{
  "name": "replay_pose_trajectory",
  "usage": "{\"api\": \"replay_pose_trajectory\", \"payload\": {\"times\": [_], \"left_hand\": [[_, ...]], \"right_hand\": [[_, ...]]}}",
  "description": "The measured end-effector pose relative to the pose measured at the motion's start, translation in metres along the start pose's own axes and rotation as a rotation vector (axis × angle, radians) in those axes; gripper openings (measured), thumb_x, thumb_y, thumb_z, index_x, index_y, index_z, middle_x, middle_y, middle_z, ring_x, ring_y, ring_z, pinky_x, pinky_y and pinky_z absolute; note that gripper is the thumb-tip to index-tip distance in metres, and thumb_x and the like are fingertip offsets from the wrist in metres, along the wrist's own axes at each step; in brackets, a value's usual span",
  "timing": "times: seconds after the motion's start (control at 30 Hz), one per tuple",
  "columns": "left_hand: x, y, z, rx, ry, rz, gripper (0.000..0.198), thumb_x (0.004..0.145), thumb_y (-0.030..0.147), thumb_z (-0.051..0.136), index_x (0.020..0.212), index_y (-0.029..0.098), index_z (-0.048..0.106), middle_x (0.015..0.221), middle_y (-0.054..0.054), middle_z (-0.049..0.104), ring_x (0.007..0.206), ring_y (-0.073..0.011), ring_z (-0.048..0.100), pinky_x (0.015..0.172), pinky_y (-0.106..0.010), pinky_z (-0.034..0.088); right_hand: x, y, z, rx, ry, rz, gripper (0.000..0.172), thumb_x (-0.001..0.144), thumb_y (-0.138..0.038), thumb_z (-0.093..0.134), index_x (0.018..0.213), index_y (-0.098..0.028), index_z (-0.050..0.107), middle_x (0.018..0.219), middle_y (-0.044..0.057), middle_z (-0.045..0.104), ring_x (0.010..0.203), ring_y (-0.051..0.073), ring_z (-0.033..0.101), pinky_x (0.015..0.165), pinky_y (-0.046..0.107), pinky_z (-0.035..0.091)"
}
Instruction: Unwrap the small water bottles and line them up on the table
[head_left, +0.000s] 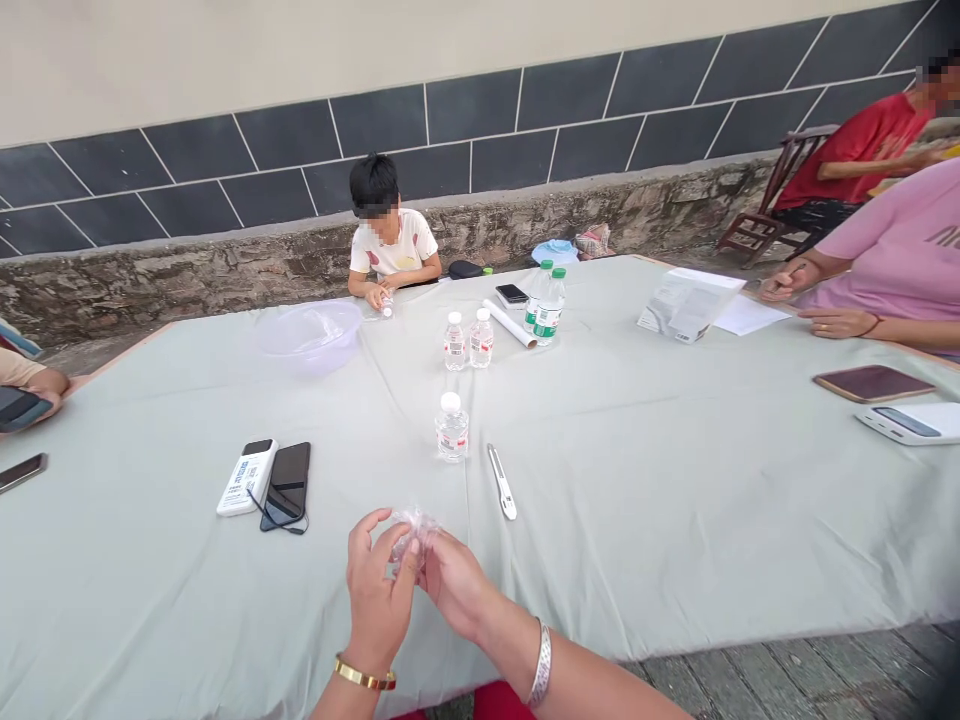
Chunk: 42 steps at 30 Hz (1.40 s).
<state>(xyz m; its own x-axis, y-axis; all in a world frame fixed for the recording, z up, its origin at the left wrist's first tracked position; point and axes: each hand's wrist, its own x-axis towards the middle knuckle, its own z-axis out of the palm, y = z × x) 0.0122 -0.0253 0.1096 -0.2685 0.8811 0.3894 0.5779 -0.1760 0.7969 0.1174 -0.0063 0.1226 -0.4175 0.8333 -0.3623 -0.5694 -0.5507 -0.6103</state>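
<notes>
left hand: the left hand (377,592), a gold bracelet (365,675) on its wrist, is closed in a pinch on the film, fingers raised.
right hand: the right hand (452,585), a wide silver bangle (540,662) on its wrist, grips the same film from the other side, fingertips meeting the left hand's.
held thing: a crumpled clear plastic film (412,530) sits between both hands, just above the tabletop; it is too small and see-through to tell exactly what it came from.
nearest things: a white utility knife (501,482) lies just right of the hands, and a small water bottle (452,428) stands upright beyond them.
left of hands: a white power bank (247,477) lies touching a black smartphone (286,487), with a dark cable (281,520) trailing from it.
tabletop: a pale green cloth (637,530) covers the tabletop.
far side: a clear plastic bowl (309,337), two small water bottles (454,340), two green-capped bottles (544,300), a white paper roll (510,323) and a black phone (511,293) stand or lie there.
other people: a person in a white t-shirt (394,245) handles a small bottle (386,305); a person in a pink top (885,245) rests both hands near papers (690,305); a person in a red shirt (855,150) sits on a wooden chair (772,195).
</notes>
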Motion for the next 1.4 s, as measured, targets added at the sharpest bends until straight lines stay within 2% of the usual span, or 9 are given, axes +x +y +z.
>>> {"api": "replay_pose_trajectory", "payload": {"times": [0.13, 0.3, 0.4, 0.5, 0.67, 0.97, 1.1, 1.23, 1.4], "left_hand": [[-0.009, -0.009, 0.006, 0.045, -0.128, 0.111, 0.031, 0.084, 0.033, 0.051, 0.112, 0.024, 0.062, 0.131, -0.009, 0.049, 0.118, -0.0232, 0.050, 0.092, -0.041, 0.048], [0.008, -0.030, 0.006, -0.019, -0.110, 0.004, 0.024, 0.084, 0.035, 0.050, 0.093, 0.020, 0.068, 0.102, -0.009, 0.064, 0.096, -0.0203, 0.061, 0.081, -0.035, 0.053], [0.017, -0.039, 0.006, -0.076, -0.067, -0.131, 0.025, 0.079, 0.038, 0.055, 0.089, 0.020, 0.068, 0.096, -0.008, 0.065, 0.088, -0.0191, 0.062, 0.073, -0.031, 0.053], [0.018, -0.044, 0.009, -0.124, -0.047, -0.215, 0.025, 0.077, 0.038, 0.056, 0.087, 0.020, 0.068, 0.097, -0.008, 0.065, 0.087, -0.0186, 0.062, 0.072, -0.030, 0.053], [0.015, -0.047, 0.019, -0.129, -0.171, -0.208, 0.024, 0.077, 0.038, 0.055, 0.083, 0.020, 0.069, 0.092, -0.008, 0.066, 0.085, -0.0193, 0.063, 0.071, -0.032, 0.053], [0.033, -0.063, 0.022, -0.053, -0.095, -0.409, 0.033, 0.076, 0.046, 0.050, 0.092, 0.022, 0.066, 0.098, -0.007, 0.067, 0.090, -0.0206, 0.064, 0.076, -0.031, 0.053], [0.045, -0.078, 0.026, -0.073, -0.088, -0.511, 0.036, 0.070, 0.052, 0.053, 0.090, 0.024, 0.065, 0.100, -0.006, 0.068, 0.095, -0.0241, 0.063, 0.078, -0.033, 0.054], [0.093, -0.084, 0.023, -0.194, -0.039, -0.646, 0.046, 0.063, 0.057, 0.062, 0.097, 0.025, 0.061, 0.088, -0.002, 0.064, 0.074, -0.0217, 0.064, 0.068, -0.034, 0.054], [0.214, -0.080, 0.020, -0.372, -0.048, -0.569, 0.059, 0.069, 0.042, 0.067, 0.119, 0.019, 0.047, 0.067, 0.008, 0.048, 0.046, -0.0065, 0.047, 0.051, -0.024, 0.044]], "right_hand": [[0.002, -0.010, -0.003, -0.022, -0.012, 0.036, 0.031, 0.074, -0.040, 0.062, 0.094, -0.017, 0.066, 0.098, 0.007, 0.064, 0.095, 0.019, 0.057, 0.081, 0.032, 0.044], [0.015, -0.019, -0.030, -0.617, -0.012, -0.088, 0.027, 0.074, -0.038, 0.058, 0.092, -0.019, 0.066, 0.091, 0.004, 0.064, 0.086, 0.018, 0.057, 0.078, 0.032, 0.044], [0.037, -0.042, -0.058, -0.947, 0.353, -0.291, 0.043, 0.072, -0.031, 0.057, 0.114, -0.020, 0.058, 0.094, 0.003, 0.063, 0.073, 0.015, 0.057, 0.073, 0.030, 0.045], [0.067, -0.064, -0.082, -1.127, 0.663, -0.320, 0.064, 0.075, -0.035, 0.056, 0.134, -0.017, 0.039, 0.084, 0.002, 0.062, 0.069, 0.017, 0.058, 0.067, 0.029, 0.045], [0.120, -0.079, -0.085, -1.393, 0.664, -0.251, 0.055, 0.078, -0.040, 0.057, 0.126, -0.017, 0.045, 0.084, 0.005, 0.066, 0.078, 0.022, 0.063, 0.065, 0.029, 0.042], [0.232, -0.131, -0.080, -1.474, 0.622, -0.300, 0.051, 0.082, -0.037, 0.055, 0.128, -0.019, 0.043, 0.100, 0.007, 0.067, 0.091, 0.023, 0.063, 0.069, 0.028, 0.044], [0.283, -0.159, -0.075, -1.413, 0.710, -0.308, 0.059, 0.083, -0.035, 0.054, 0.136, -0.014, 0.035, 0.108, 0.011, 0.065, 0.100, 0.024, 0.061, 0.077, 0.029, 0.045], [0.311, -0.167, -0.071, -1.348, 0.804, -0.290, 0.067, 0.085, -0.035, 0.050, 0.142, -0.008, 0.025, 0.107, 0.014, 0.066, 0.101, 0.024, 0.060, 0.080, 0.029, 0.045], [0.299, -0.150, -0.079, -1.277, 0.795, -0.353, 0.071, 0.084, -0.029, 0.046, 0.144, -0.003, 0.019, 0.083, 0.007, 0.068, 0.082, 0.021, 0.062, 0.076, 0.028, 0.045]]}}
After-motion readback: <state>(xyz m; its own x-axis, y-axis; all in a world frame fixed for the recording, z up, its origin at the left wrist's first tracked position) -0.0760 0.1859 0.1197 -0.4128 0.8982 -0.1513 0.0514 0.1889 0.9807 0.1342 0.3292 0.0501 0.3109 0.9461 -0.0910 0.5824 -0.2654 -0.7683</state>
